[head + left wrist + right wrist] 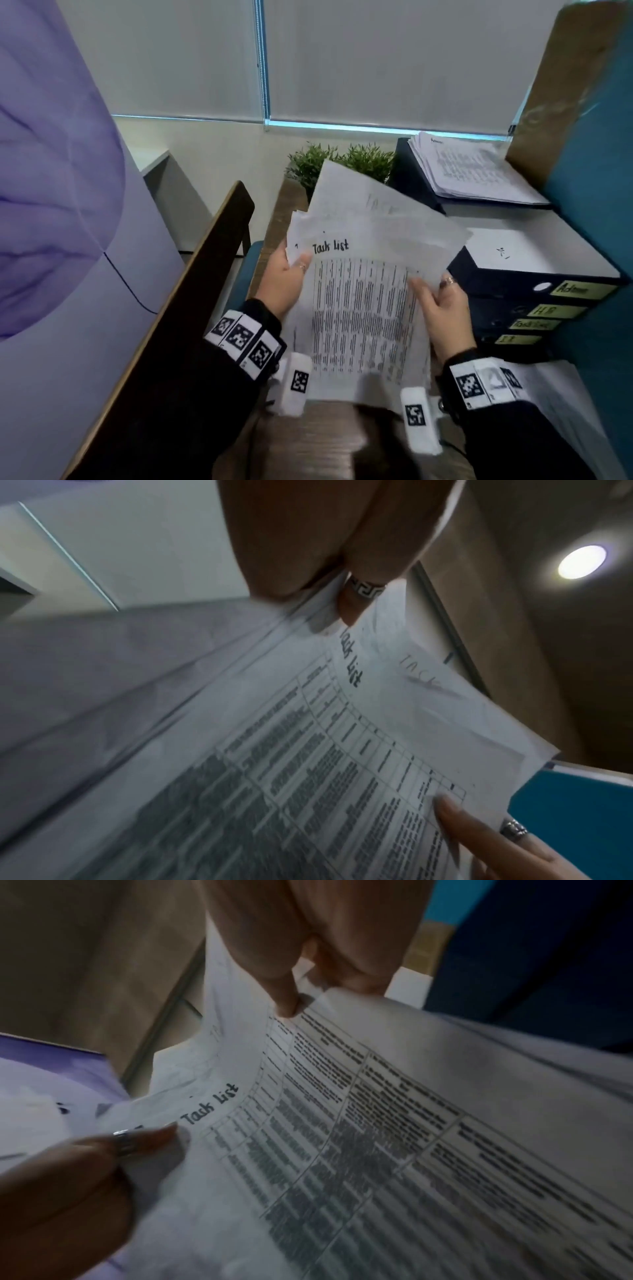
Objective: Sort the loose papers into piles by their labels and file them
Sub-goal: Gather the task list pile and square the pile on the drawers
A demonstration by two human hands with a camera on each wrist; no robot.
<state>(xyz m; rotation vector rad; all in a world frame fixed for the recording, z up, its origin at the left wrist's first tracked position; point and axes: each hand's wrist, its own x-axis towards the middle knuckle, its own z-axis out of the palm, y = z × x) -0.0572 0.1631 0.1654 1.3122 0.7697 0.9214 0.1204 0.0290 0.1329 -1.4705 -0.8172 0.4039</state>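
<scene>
I hold a sheaf of loose white papers [363, 308] above the desk. The top sheet [308, 764] is a printed table headed "Task List" [212, 1104]. My left hand [289, 279] grips the sheaf's upper left edge, thumb on top. My right hand [442, 308] pinches the right edge, thumb on the top sheet [377, 1137]. A further sheet [387, 212] fans out behind, with faint writing showing through. To the right stands a stack of dark binders [534, 301] with yellow spine labels, the top one reading "Admin" [575, 290].
A second pile of printed papers [479, 171] lies on a dark binder at the back right. A small green plant [342, 164] stands behind the sheaf. A teal partition [596, 171] walls the right side; a dark wooden edge [191, 301] runs along the left.
</scene>
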